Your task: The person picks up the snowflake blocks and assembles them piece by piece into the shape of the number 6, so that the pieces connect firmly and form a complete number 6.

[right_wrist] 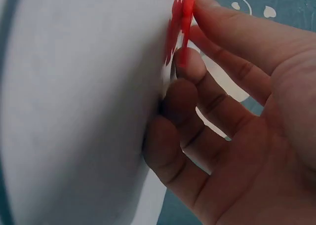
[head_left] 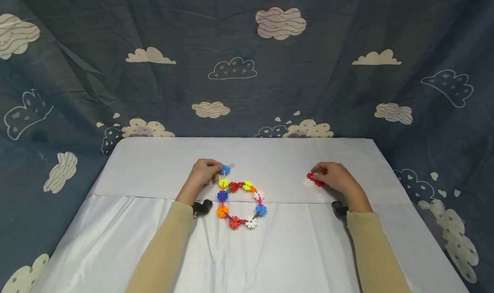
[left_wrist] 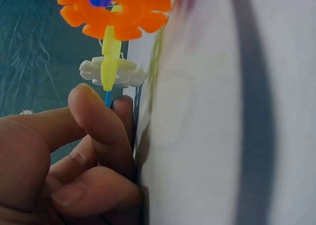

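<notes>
Slotted flower-shaped plastic discs are joined into a ring, with a red disc (head_left: pixel 234 222), an orange disc (head_left: pixel 222 211) and a dark blue disc (head_left: pixel 222 196) along its near and left sides. A light blue disc (head_left: pixel 225 170) extends from the ring's top left, and my left hand (head_left: pixel 203 173) pinches it at its edge. In the left wrist view, an orange disc (left_wrist: pixel 143 15), a yellow disc (left_wrist: pixel 111 57) and a white disc (left_wrist: pixel 131 77) stand beyond the fingertips. Further right, my right hand (head_left: pixel 335 177) pinches a red disc (right_wrist: pixel 187 10) between thumb and fingers, close to the table.
A white disc (head_left: pixel 307 182) lies beside the right fingertips, and another whitish disc (head_left: pixel 321 197) lies nearer. The white-covered table (head_left: pixel 285 250) has a fold line across it. A dark cloud-print curtain (head_left: pixel 231 35) hangs behind and at both sides.
</notes>
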### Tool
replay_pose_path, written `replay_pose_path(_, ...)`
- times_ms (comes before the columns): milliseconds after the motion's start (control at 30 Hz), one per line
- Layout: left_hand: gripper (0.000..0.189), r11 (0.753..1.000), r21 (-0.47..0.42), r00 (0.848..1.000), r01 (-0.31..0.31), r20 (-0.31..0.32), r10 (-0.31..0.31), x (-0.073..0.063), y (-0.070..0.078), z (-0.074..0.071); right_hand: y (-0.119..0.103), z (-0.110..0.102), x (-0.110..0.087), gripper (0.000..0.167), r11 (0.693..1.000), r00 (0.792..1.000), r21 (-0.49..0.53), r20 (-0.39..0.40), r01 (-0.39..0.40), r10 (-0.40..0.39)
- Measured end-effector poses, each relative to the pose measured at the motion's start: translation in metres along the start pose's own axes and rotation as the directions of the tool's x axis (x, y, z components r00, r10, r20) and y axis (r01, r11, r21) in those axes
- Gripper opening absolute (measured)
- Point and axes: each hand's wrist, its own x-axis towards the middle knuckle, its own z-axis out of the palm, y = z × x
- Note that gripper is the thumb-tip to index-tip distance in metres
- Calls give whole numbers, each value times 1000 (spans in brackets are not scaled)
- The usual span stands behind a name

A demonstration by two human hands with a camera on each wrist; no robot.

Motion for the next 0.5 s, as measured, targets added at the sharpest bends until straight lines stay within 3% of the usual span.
replay_pose_path(167,20,1000,9,1000,11,9,-11,-1,1,-1,1,1,1,28,1000,1000,-14,0,9,-9)
replay_pose_path(500,22,999,30,999,30,11,-31,-3,3,-4,2,-15,-14,45,997,992,-63,120,-37,44)
